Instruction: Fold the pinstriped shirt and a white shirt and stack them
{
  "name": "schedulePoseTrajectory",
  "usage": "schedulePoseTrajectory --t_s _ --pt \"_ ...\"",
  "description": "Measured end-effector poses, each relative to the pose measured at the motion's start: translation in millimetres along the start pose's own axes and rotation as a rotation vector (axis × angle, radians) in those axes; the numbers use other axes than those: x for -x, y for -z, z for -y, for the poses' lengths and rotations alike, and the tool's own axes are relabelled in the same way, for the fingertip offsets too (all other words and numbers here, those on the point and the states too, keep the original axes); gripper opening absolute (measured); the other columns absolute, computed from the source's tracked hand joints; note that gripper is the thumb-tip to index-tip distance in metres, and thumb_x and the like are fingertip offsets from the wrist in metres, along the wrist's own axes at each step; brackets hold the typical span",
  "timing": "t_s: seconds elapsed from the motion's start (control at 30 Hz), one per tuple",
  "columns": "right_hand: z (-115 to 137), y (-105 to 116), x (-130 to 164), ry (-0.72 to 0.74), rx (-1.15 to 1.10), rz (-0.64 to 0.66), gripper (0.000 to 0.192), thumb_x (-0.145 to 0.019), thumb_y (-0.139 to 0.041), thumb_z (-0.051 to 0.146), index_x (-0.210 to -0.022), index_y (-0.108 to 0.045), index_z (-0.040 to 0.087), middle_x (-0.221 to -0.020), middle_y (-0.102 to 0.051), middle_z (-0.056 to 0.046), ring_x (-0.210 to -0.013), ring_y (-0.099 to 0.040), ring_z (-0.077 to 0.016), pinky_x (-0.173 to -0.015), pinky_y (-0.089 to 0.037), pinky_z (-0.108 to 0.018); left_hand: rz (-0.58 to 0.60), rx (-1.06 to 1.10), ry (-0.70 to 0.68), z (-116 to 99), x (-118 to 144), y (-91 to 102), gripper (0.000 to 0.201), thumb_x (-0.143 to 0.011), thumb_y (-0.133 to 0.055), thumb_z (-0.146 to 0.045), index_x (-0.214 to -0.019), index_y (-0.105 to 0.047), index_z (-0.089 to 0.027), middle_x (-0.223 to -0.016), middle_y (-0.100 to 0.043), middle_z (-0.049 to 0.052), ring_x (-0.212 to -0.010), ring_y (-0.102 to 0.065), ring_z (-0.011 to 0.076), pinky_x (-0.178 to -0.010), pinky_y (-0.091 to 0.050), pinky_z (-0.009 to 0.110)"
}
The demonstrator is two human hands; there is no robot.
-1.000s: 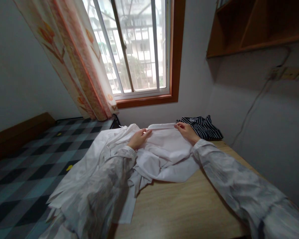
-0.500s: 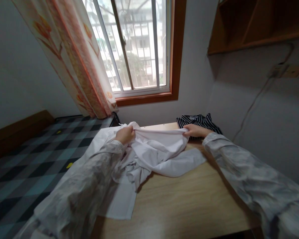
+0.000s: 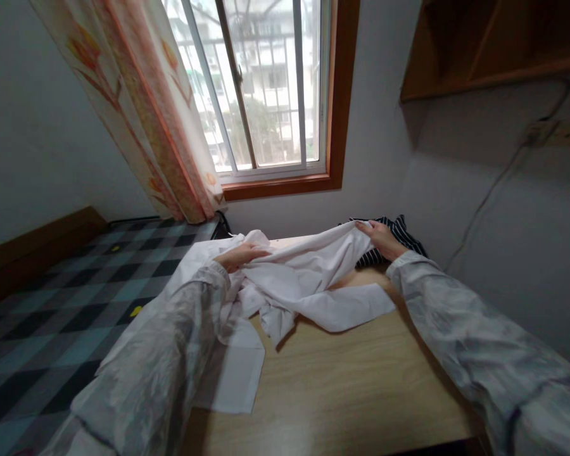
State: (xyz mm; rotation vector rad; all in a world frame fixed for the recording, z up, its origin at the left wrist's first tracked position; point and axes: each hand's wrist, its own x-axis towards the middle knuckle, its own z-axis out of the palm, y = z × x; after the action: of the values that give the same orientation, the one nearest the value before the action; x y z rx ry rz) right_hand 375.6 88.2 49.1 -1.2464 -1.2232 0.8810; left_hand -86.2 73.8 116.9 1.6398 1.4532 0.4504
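A crumpled white shirt [image 3: 308, 266] lies across the far part of the wooden table, and a sleeve-like piece of it spreads out to the right. My right hand [image 3: 380, 239] pinches the shirt's edge and holds it up off the table. At the left end of the lifted edge, my left hand [image 3: 241, 256] is closed on the cloth, its fingertips partly lost in the folds. Between the hands the fabric slants up to the right. Behind my right hand sits a black-and-white striped garment [image 3: 401, 235], partly covered by the white cloth.
The wooden table [image 3: 342, 380] fills the middle foreground. On its left is a bed with a checked cover [image 3: 76, 304]. A window [image 3: 266, 95] with a floral curtain [image 3: 147, 114] is ahead. A wooden shelf [image 3: 456, 88] and a cable [image 3: 484, 196] are on the right wall.
My right hand has risen and moved slightly right, lifting the shirt's edge. My left hand has shifted slightly lower, its fingers now stretched further along the cloth. The draped fabric between them has shifted.
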Motion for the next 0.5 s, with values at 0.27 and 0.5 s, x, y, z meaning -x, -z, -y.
schedulePoseTrajectory --t_s 0.27,0.5 --pt "31.8 32.7 -6.1 0.249 0.611 0.496 0.036 -0.075 -0.084 0.049 -0.096 -0.072 0.022 -0.087 -0.074 -0.002 -0.079 -0.063 -0.0209 -0.072 -0.047 -0.029 -0.382 -1.06 0.029 -5.2 5.6 27.1 0.033 -0.087 -0.07 -0.037 -0.107 -0.08 -0.013 -0.119 -0.081 0.026 -0.115 -0.078 0.0416 -0.091 -0.057 0.04" --pt "33.2 56.6 -27.6 0.283 0.877 0.268 0.02 -0.084 -0.08 0.041 -0.084 -0.078 0.021 -0.083 -0.076 -0.007 -0.084 -0.069 -0.0249 -0.076 -0.051 -0.032 -0.674 -0.733 0.022 4.3 11.5 34.6 0.021 -0.096 -0.063 -0.023 -0.111 -0.074 -0.013 -0.114 -0.08 0.028 -0.113 -0.078 0.0406 -0.098 -0.059 0.046"
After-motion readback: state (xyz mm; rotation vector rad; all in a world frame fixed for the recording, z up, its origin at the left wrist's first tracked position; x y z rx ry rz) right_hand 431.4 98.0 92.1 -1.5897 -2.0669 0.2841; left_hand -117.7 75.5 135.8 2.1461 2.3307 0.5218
